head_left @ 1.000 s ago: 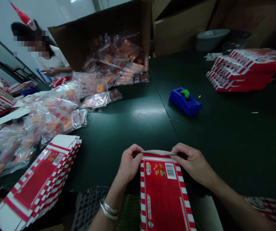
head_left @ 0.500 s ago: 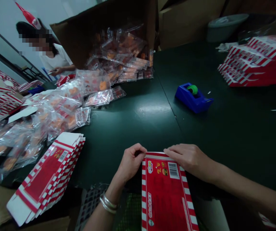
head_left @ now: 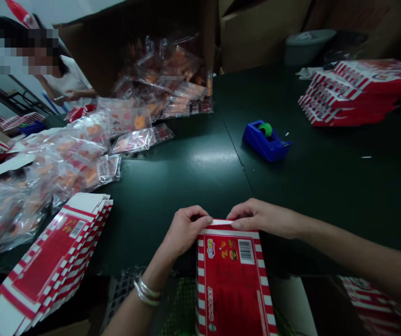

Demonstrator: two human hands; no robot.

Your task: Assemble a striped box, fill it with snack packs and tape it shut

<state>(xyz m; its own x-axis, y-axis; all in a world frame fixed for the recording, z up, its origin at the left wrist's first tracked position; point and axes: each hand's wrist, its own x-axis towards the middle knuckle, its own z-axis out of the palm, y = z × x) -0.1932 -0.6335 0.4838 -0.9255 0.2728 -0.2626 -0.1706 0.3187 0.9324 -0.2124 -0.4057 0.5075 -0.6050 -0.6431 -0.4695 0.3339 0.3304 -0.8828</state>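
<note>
A red box with white-striped edges, a barcode and food pictures lies at the table's front edge, running toward me. At its far end a white flap shows between my hands. My left hand, below a wrist with silver bangles, pinches the flap's left corner. From the right, my right hand pinches the same flap near its other corner. To the left lies a fanned stack of flat striped cartons, touched by neither hand.
A blue tape dispenser with green tape stands beyond my hands. Clear packets spread over the left side, from a tipped cardboard box. Red-striped boxes are stacked at the right back. A person is at the far left.
The view has shifted, so the surroundings appear further left. My right hand has moved inward along the box's end, and its thumb now presses the flap, which stands out more.
</note>
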